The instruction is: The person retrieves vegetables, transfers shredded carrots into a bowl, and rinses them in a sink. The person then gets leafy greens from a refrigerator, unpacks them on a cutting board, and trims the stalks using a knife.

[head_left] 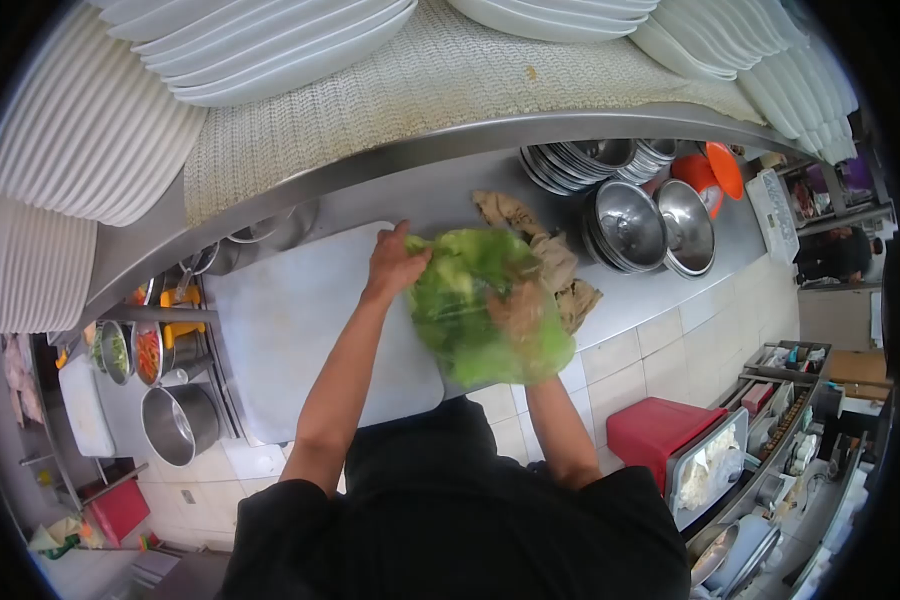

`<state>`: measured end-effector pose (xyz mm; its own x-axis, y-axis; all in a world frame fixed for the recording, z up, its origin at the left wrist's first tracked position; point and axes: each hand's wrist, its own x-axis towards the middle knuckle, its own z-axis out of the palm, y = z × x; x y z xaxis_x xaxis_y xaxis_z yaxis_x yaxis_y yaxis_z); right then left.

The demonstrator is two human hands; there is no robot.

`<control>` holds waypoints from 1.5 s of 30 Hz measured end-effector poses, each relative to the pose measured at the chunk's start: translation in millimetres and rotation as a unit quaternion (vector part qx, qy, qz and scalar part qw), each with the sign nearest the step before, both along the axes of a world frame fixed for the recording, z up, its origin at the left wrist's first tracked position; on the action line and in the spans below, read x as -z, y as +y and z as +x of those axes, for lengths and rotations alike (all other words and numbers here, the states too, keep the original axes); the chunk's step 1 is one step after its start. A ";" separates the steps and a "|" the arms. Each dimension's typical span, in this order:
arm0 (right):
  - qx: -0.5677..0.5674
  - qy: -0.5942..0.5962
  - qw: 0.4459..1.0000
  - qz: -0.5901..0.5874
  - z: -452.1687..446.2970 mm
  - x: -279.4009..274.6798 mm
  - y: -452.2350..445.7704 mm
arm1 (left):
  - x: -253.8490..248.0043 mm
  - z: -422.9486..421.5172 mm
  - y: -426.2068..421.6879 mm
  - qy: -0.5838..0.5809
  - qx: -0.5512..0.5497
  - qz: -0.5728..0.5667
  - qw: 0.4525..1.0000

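Observation:
A see-through green plastic bag (pixel 450 315) with green pieces showing in it, perhaps leafy vegetable, hangs in front of me over the counter's near edge. My left hand (pixel 398 262) is closed on the bag's upper left edge. My right hand (pixel 518 312) shows only blurred through the plastic at the bag's right side; whether it is inside or behind the bag I cannot tell. Its fingers are not clear. Left of the bag lies a large white cutting board (pixel 310 330). A crumpled brown cloth (pixel 550 250) lies just behind the bag.
Stacked steel bowls (pixel 630 225) and an orange container (pixel 698 180) stand at the back right. A shelf (pixel 450 120) with stacked white plates (pixel 100 120) overhangs the counter. To the left are pans of cut vegetables (pixel 150 352) and a steel pot (pixel 178 422); a red bin (pixel 655 435) stands lower right.

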<state>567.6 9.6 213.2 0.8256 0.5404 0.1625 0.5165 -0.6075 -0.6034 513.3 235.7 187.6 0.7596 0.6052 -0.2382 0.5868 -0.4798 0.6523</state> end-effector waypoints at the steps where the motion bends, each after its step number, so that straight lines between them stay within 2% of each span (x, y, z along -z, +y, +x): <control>1: -0.014 0.013 0.999 0.037 -1.7 8.7 -9.2 | -4.3 -0.6 -0.6 0.029 0.008 -0.031 0.999; 3: -0.046 0.063 0.988 0.134 -0.7 18.6 -26.7 | 3.7 -8.9 -0.6 0.014 -0.002 -0.065 0.998; 6: -0.047 0.123 0.989 0.067 5.3 4.1 -41.2 | 5.4 -23.0 -13.4 -0.031 -0.038 -0.086 0.995; 10: 0.069 0.158 0.985 -0.010 -19.4 -15.1 -8.7 | 2.7 -31.9 -38.2 -0.061 -0.155 -0.069 0.984; 13: 0.094 0.177 0.976 -0.090 -21.0 -16.7 0.4 | -2.2 -39.3 -42.0 -0.038 -0.127 -0.169 0.977; 14: 0.092 0.176 0.975 -0.095 -18.9 -16.7 -0.8 | -4.9 -40.0 -42.1 -0.013 -0.118 -0.169 0.978; 16: 0.076 0.155 0.981 -0.086 -13.5 -15.0 -3.8 | -13.7 -38.1 -41.0 0.033 -0.100 -0.171 0.980; 19: 0.049 0.128 0.988 -0.072 -5.6 -11.7 -2.6 | -47.9 -36.6 -48.3 0.010 -0.096 -0.300 0.949; 22: 0.024 0.101 0.992 -0.076 6.2 -9.9 4.8 | 23.4 -34.5 -54.6 -0.147 -0.123 -0.246 0.950; 25: -0.001 0.069 0.994 -0.086 22.0 -5.7 15.7 | 27.8 -23.8 -50.9 -0.206 -0.127 -0.212 0.947; 28: -0.036 0.051 0.993 -0.099 48.2 -5.1 25.9 | 19.4 -8.5 -37.8 -0.235 -0.200 -0.338 0.889; 32: -0.119 0.100 0.980 -0.127 89.5 -27.2 15.2 | 4.1 -0.9 -14.9 -0.149 -0.242 -0.236 0.929; 35: -0.177 0.149 0.961 -0.151 109.4 -45.9 -1.8 | 11.1 4.1 -5.3 -0.124 -0.170 -0.053 0.976; 38: -0.207 0.173 0.949 -0.162 116.9 -54.4 -11.8 | 12.1 14.9 5.3 -0.208 0.045 0.085 0.973; 39: -0.213 0.177 0.947 -0.162 115.9 -53.1 -13.9 | 12.2 22.0 6.6 -0.195 0.047 -0.050 0.978; 41: -0.221 0.179 0.946 -0.156 114.9 -50.9 -18.0 | 1.2 39.9 14.0 -0.164 0.053 -0.312 0.934; 44: -0.226 0.185 0.945 -0.144 109.3 -45.1 -21.5 | 32.1 56.2 26.7 -0.029 0.272 -0.251 0.928; 45: -0.227 0.187 0.945 -0.143 108.1 -43.8 -21.6 | 37.2 53.5 26.1 -0.044 0.255 -0.266 0.928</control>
